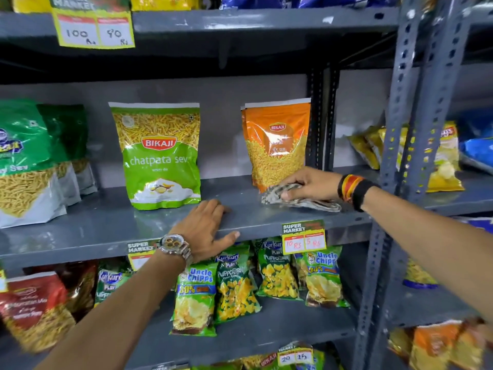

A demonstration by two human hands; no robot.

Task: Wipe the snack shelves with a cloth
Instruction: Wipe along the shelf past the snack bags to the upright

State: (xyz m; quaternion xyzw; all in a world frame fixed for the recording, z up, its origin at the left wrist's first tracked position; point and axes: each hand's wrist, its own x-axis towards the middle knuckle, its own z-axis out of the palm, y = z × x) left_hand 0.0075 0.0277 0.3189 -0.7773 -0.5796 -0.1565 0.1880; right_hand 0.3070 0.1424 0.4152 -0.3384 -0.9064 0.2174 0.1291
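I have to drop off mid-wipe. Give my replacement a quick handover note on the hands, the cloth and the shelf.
Right hand presses the cloth onto the middle shelf, in front of the orange Bikaji pouch.
Left hand lies flat on the shelf's front edge, empty, right of the green chatpata sev pouch.
Done: cannot tell how much is already wiped.
Left: the area towards the green pouches, behind the pouches, then the other shelves.
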